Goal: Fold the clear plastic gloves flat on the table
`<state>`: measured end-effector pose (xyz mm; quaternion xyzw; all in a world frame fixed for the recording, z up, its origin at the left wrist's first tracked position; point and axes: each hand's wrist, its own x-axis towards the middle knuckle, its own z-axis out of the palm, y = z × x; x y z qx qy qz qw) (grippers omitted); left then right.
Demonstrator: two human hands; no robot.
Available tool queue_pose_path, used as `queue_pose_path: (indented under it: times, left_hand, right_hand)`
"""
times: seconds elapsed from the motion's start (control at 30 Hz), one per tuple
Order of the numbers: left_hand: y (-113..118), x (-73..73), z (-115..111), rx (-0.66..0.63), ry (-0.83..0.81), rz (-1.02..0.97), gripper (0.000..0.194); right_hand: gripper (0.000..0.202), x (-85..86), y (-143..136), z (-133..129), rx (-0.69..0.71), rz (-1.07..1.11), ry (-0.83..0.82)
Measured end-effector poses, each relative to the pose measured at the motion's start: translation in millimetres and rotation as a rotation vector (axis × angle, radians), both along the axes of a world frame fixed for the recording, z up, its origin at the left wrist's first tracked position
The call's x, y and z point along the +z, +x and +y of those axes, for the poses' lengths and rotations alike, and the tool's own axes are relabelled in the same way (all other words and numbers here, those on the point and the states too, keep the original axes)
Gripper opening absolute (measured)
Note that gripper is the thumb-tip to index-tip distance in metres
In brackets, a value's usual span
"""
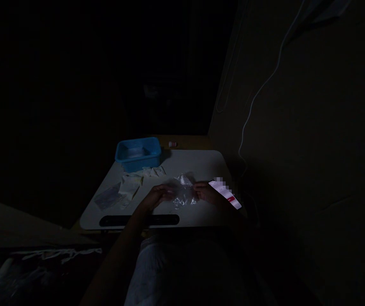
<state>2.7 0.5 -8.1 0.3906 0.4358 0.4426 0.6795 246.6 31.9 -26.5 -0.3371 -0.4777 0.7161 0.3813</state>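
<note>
Over a white table (pixel 198 163), a crinkled clear plastic bag (pixel 185 191) stretches between my two hands. My left hand (pixel 158 196) pinches its left side, fingers closed on the film. On the opposite side my right hand (pixel 204 192) grips the bag's edge with bent fingers. The dim light hides what, if anything, is inside the bag. Just beyond my right wrist lies a phone (pixel 227 194) with its screen lit. To the left of my left hand are a pale packet (pixel 130 186) and a flat clear plastic sleeve (pixel 108 196).
A blue plastic basin (pixel 140 161) stands at the table's back left, with crumpled white wrappers (pixel 153 171) before it. A small cup-like item (pixel 172 144) sits behind the table. A dark slot (pixel 163 219) runs along the front edge. A white cable (pixel 249 110) hangs down the right wall.
</note>
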Motion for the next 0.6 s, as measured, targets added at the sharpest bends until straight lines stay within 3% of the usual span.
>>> queue_pose_path:
  times: [0.13, 0.3, 0.47, 0.6]
  left_hand:
    - [2.4, -0.6, -0.2, 0.005, 0.029, 0.005, 0.010]
    - [7.9, 3.5, -1.6, 0.041, 0.029, 0.013, 0.014]
    - [10.6, 5.8, -4.6, 0.216, 0.085, 0.007, 0.023]
    - [8.6, 2.7, -7.2, 0.323, 0.148, 0.184, 0.025]
  right_hand:
    - [0.019, 0.7, -0.5, 0.6, -0.016, 0.056, -0.113]
    - [0.015, 3.4, -0.4, -0.7, -0.029, -0.001, -0.135]
    - [0.013, 5.6, -2.1, -3.5, -0.100, -0.028, -0.159]
    - [0.012, 7.2, -7.0, -3.8, -0.144, -0.034, -0.164]
